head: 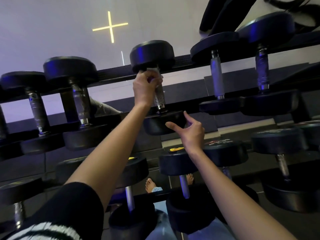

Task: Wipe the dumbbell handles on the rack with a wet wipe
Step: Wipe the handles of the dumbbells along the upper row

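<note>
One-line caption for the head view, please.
Left hand wraps a wet wipe round an upper-rack dumbbell handle; open right hand at its near head.

The single camera sits on my head, a wide-angle lens looking forward and down at the dumbbell rack [110, 73]. It is close enough that my outstretched arms reach the top tier. The view is rolled, so the rails climb toward the right. My forearms enter from the bottom edge. My left hand [144, 89], gripping the wet wipe [155, 70] on a dumbbell handle [159, 97], lands near mid-frame, with my right hand [192, 134] just below it.
</note>
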